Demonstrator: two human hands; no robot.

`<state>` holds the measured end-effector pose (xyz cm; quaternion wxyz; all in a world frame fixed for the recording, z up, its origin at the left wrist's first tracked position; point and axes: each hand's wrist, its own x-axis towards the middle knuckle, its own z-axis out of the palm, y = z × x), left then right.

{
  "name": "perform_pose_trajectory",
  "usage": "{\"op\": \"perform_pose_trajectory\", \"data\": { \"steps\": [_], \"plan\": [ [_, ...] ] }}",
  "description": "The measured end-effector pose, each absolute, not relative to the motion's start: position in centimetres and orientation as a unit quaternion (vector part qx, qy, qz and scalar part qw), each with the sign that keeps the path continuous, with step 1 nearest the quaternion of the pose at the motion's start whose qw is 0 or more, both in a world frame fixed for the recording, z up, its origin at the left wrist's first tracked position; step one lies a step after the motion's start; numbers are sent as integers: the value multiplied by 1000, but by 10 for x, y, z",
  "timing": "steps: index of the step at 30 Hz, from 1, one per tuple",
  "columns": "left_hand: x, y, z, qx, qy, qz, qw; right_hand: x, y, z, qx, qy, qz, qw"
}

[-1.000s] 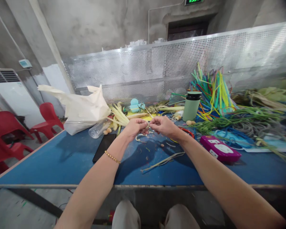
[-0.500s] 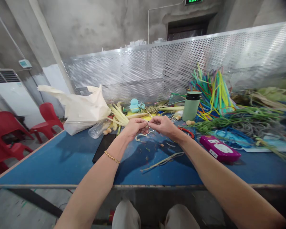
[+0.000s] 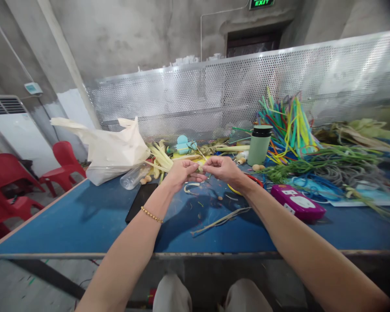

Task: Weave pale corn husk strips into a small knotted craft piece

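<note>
My left hand (image 3: pixel 183 172) and my right hand (image 3: pixel 223 168) meet above the blue table (image 3: pixel 84 216), fingertips pinched together on a small pale strip piece (image 3: pixel 201 167) held between them. My left wrist carries a gold bead bracelet (image 3: pixel 152 214). Just below the hands a curled pale strip (image 3: pixel 191 187) lies on the table. A longer pale leaf strip (image 3: pixel 221 219) lies nearer to me. Behind the hands sits a pile of pale yellow leaf strips (image 3: pixel 160 157).
A black phone (image 3: pixel 141 201) lies left of my forearm, next to a clear bottle (image 3: pixel 134 175) and a white bag (image 3: pixel 112 149). A green flask (image 3: pixel 260 145), coloured strips (image 3: pixel 287 125), green strands (image 3: pixel 325 162) and a magenta box (image 3: pixel 297 207) fill the right. Red chairs (image 3: pixel 16 182) stand left.
Both hands stay pinched on the small piece and have risen slightly; the view has tilted a little. Nothing else on the table has moved.
</note>
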<state>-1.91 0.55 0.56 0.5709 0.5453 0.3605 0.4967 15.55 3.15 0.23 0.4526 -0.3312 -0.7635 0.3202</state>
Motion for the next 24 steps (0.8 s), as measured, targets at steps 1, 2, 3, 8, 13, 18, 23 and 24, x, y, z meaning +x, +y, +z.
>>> {"op": "perform_pose_trajectory", "data": {
  "steps": [1,2,3,8,13,18,23,24],
  "plan": [
    [-18,6,5,549,366,500,560,155,31,3,-334,-763,318,452],
    [-18,6,5,553,371,503,551,155,30,3,-337,-763,316,452],
    [-17,6,5,556,376,505,543,154,29,4,-340,-763,314,452],
    [-13,7,2,573,392,508,510,152,29,3,-339,-763,315,451],
    [-11,10,-2,580,403,519,481,150,32,0,-338,-759,309,464],
    [-11,11,-3,588,404,524,465,149,30,1,-337,-762,303,463],
    [-10,11,-4,589,400,529,461,147,28,0,-340,-755,311,466],
    [-10,10,-4,587,398,531,463,147,28,0,-342,-753,311,469]
  ]
}}
